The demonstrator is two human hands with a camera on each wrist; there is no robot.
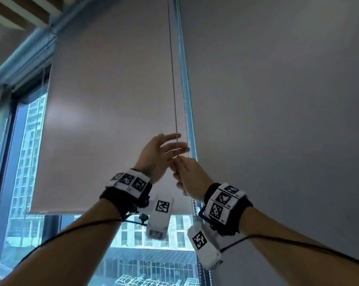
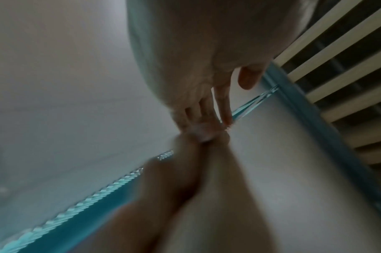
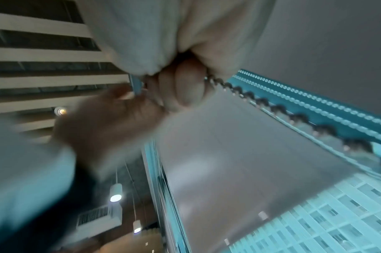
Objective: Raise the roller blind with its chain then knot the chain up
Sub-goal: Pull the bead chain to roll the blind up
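Head view: the chain (image 1: 174, 83) is being held taut in front of the roller blind (image 1: 112, 120), running from the hands up out of the top of the frame, just beside the gap to the neighbouring blind (image 1: 277, 100). The right hand (image 1: 192, 178) is being kept curled round the chain, gripping it below the left hand (image 1: 156, 155); in the right wrist view the beaded strand (image 3: 272, 107) is being fed out of the closed fist. This low grip is judged to be there to keep tension while the other hand reaches higher.

The left hand is being held with fingers (image 1: 172, 136) straight and spread, touching or crossing the chain just above the right fist; whether anything is being pinched cannot be told, since the left wrist view is blurred at the fingertips. It is judged to be positioned for the next pull, or for starting a loop.

The blind's bottom bar (image 1: 112, 211) is being shown partly raised, with window (image 1: 154, 254) and buildings exposed under it, so raising is judged unfinished or nearly so, and no knot is being seen.

Containers: none are being shown, so no contents are being reported. Marker-covered wrist bands (image 1: 131, 181) with cables are being worn on both forearms.
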